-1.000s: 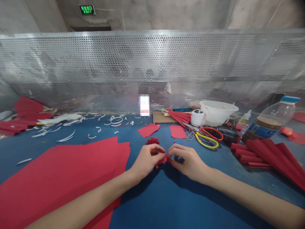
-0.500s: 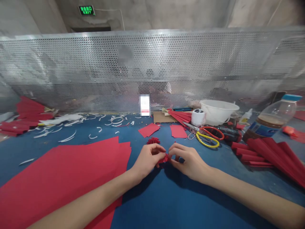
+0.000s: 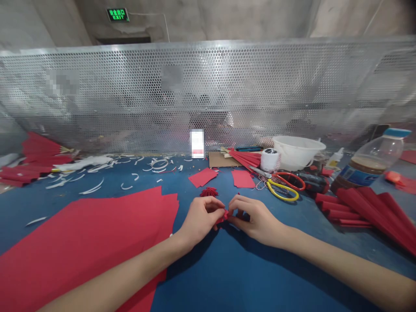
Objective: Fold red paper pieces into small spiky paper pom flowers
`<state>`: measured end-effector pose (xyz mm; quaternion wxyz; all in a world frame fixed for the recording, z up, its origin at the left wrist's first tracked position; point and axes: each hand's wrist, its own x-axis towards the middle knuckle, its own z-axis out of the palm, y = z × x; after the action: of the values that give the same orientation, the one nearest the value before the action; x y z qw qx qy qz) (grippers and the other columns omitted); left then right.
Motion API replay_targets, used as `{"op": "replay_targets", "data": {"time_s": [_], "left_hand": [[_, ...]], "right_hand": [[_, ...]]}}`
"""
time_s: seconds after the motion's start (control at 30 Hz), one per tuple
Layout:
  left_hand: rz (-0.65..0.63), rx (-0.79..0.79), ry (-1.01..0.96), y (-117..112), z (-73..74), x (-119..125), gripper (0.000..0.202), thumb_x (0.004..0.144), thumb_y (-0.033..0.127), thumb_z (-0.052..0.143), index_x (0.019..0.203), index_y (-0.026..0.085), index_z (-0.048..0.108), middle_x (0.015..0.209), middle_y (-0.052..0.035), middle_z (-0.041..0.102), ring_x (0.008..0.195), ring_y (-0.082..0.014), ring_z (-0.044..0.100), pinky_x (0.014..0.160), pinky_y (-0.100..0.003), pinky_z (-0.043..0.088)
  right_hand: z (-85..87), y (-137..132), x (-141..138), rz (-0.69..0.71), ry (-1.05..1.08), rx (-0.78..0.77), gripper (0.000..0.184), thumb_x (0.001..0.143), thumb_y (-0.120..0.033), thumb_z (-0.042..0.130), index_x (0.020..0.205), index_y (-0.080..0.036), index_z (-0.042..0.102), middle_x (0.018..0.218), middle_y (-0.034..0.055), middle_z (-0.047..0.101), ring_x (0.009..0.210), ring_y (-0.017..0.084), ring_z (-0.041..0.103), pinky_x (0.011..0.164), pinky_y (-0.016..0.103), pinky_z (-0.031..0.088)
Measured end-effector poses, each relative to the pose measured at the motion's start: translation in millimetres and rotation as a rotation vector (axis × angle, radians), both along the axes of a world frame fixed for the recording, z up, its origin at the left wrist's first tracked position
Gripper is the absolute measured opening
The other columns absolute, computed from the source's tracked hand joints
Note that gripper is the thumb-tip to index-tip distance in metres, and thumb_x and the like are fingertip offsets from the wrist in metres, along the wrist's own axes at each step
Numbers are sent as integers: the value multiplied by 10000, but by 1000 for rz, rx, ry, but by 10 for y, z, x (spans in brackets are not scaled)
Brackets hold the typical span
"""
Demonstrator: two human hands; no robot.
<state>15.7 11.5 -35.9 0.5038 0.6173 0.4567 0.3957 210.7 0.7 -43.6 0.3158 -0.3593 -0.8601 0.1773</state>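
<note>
My left hand (image 3: 202, 216) and my right hand (image 3: 252, 217) meet over the blue table (image 3: 234, 277), both pinched on a small folded red paper piece (image 3: 223, 216) held between their fingertips. Most of that piece is hidden by my fingers. Just beyond my left hand lies a small pleated red paper rosette (image 3: 208, 191). A stack of large red paper sheets (image 3: 78, 242) lies flat to the left, under my left forearm.
Two small red paper squares (image 3: 203, 177) lie past the rosette. Scissors with yellow and red handles (image 3: 282, 187), a thread spool (image 3: 269, 160), a white bowl (image 3: 297, 151) and a plastic bottle (image 3: 370, 167) stand at right. Folded red fans (image 3: 370, 210) lie far right, white paper scraps (image 3: 97, 173) at left. A perforated metal screen (image 3: 208, 95) closes the back.
My right hand has shifted slightly left and its fingers have closed more tightly on the red paper piece. My left hand has barely moved.
</note>
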Motion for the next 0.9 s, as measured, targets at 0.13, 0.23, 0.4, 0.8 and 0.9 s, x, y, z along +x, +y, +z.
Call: {"op": "replay_targets", "data": {"time_s": [0.13, 0.23, 0.4, 0.8, 0.9], "left_hand": [[41, 1, 77, -8, -9, -1, 83, 732, 197, 656, 766, 126, 684, 652, -28, 672, 385, -87, 518, 380, -208, 442], [4, -16, 41, 8, -11, -15, 114, 720, 217, 683, 779, 120, 683, 647, -35, 664, 450, -114, 559, 399, -214, 472], [-53, -45, -51, 28, 11, -33, 204, 675, 264, 758, 793, 114, 685, 650, -34, 657, 525, -125, 577, 435, -212, 495], [-85, -92, -130, 14, 12, -66, 293, 650, 345, 817, 813, 133, 698, 684, -42, 693, 572, -137, 613, 492, -222, 501], [-101, -88, -134, 15, 19, -72, 270, 678, 342, 797, 817, 127, 713, 744, -67, 704, 667, -171, 649, 509, -221, 512]], "right_hand": [[13, -9, -6, 1, -48, 39, 60, 912, -181, 579, 940, -229, 602, 985, 34, 639, 748, 144, 607, 688, 255, 482], [16, -23, -8, -8, -60, 61, 71, 923, -179, 563, 939, -231, 608, 1018, 32, 640, 750, 138, 612, 692, 253, 482], [-2, -28, -4, -32, -48, 73, 121, 897, -163, 576, 989, -235, 607, 1069, 43, 639, 696, 127, 610, 660, 253, 493], [56, 20, -7, 64, 164, -109, 64, 896, -213, 599, 856, -198, 645, 964, 43, 638, 708, 124, 577, 650, 252, 489], [94, 25, -7, 37, 173, -194, 73, 894, -260, 621, 875, -194, 648, 944, 31, 647, 699, 122, 560, 645, 252, 473]]}}
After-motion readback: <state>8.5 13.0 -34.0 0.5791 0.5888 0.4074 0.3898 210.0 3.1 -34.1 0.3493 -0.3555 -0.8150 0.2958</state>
